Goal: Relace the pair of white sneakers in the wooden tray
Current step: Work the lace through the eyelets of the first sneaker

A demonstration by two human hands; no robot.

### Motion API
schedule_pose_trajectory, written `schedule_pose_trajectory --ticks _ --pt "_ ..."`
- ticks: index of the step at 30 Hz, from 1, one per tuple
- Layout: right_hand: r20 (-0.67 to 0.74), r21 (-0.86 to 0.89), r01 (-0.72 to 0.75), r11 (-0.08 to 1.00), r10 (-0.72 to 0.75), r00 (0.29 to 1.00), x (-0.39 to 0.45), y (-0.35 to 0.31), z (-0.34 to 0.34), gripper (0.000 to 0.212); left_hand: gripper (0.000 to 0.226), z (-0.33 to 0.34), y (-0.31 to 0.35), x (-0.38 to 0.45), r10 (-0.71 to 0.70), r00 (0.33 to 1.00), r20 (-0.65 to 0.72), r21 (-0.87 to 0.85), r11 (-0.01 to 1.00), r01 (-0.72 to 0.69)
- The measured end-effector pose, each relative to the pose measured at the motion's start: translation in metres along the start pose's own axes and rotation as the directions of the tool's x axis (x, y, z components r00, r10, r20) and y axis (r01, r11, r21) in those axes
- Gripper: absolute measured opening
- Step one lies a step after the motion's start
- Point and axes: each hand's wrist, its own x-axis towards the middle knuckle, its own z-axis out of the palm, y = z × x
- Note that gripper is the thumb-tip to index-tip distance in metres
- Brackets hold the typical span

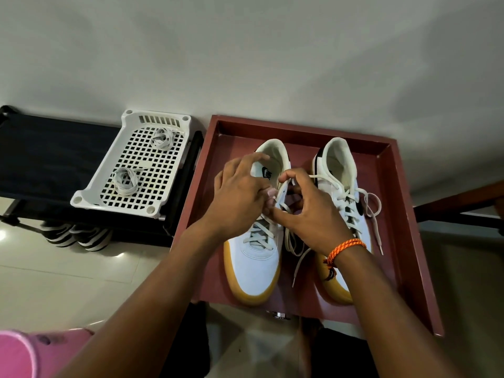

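In the wooden tray point(403, 214), left sneaker point(253, 257) at 6 o'clock is laced low only, left hand point(240, 197) and right hand point(305, 211) pinching its lace point(285, 186); right sneaker point(341, 181) at 3 o'clock looks laced, untied.

White basket point(90, 190) on black rack point(49, 148).

Two white sneakers sit side by side in the wooden tray point(403, 214). Over the left sneaker point(253, 257), the left hand point(237, 197) and right hand point(308, 211) meet, fingers curled, pinching its lace point(282, 192). At nine o'clock, a white basket point(174, 170) holds two lace bundles.
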Motion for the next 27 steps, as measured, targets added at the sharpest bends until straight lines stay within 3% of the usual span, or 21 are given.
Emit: schedule_pose_trajectory --ticks 3,5,8,10,13,20,24,27 --pt "0.001 0.004 -0.014 1.000 0.014 1.000 0.000 0.000 -0.002 0.055 0.028 -0.011 -0.006 0.007 -0.031 0.998 -0.060 -0.081 0.996 0.026" --pt "0.001 0.005 -0.019 1.000 0.019 1.000 0.000 0.001 -0.002 0.056 0.031 -0.023 -0.012 0.009 -0.090 0.986 -0.142 -0.279 0.959 0.048" --pt "0.000 0.015 -0.031 0.999 0.031 1.000 0.000 0.001 -0.002 0.056 0.035 -0.034 -0.007 0.003 -0.225 0.968 -0.107 -0.668 0.738 0.097" --pt "0.003 0.014 -0.035 0.999 0.035 0.999 -0.001 0.001 -0.002 0.055 0.037 -0.036 0.003 0.000 -0.226 0.974 -0.030 -0.811 0.575 0.108" --pt "0.006 0.013 -0.035 0.999 0.035 0.999 -0.001 0.000 -0.003 0.055 0.044 -0.033 0.007 0.001 -0.191 0.982 0.001 -0.896 0.436 0.086" --pt "0.015 0.044 -0.038 0.998 0.037 0.999 -0.002 -0.002 -0.003 0.053 0.032 -0.036 -0.001 0.004 -0.261 0.964 0.048 -0.994 0.082 0.071" --pt "0.018 0.028 -0.039 0.999 0.038 0.999 -0.001 0.000 -0.003 0.055 0.035 -0.034 -0.001 0.006 -0.315 0.943 0.108 -0.968 0.181 0.172" --pt "0.013 0.026 -0.042 0.999 0.042 0.999 -0.001 0.001 -0.003 0.054 0.036 -0.033 -0.008 0.007 -0.370 0.928 0.048 -0.891 0.404 0.207"
